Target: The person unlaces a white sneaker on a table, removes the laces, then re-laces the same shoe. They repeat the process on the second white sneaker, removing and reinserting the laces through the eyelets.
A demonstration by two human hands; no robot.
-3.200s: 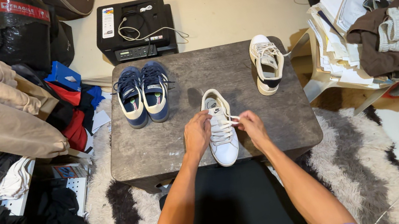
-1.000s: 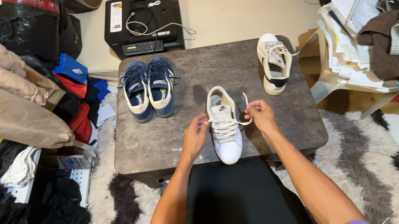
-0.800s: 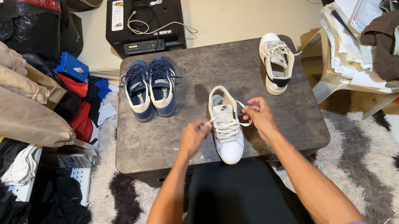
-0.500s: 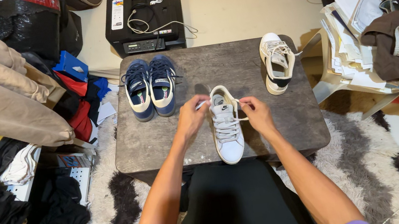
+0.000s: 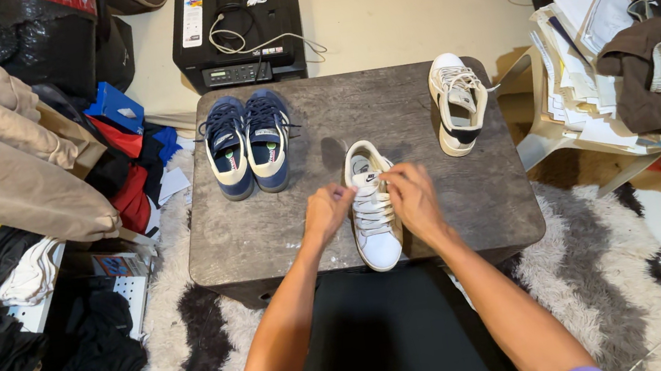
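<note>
The left hand (image 5: pixel 325 212) is pinched on the white laces (image 5: pixel 371 206) at the left side of a white shoe (image 5: pixel 378 243), fingers closed around a strand near the tongue. The right hand (image 5: pixel 410 196) sits just across from it, its fingers also closed on the laces at the top of the lacing, so both hands meet over the upper part of the shoe. The shoe stands upright near the front edge of a dark, worn table (image 5: pixel 268 228), toe pointing toward the person. A pair of blue shoes (image 5: pixel 247 144) stands side by side at the table's back left, well apart from the hands. Another white shoe with a dark heel (image 5: pixel 455 101) stands at the back right corner. Behind the table a black printer (image 5: pixel 236 36) rests on the floor.
</note>
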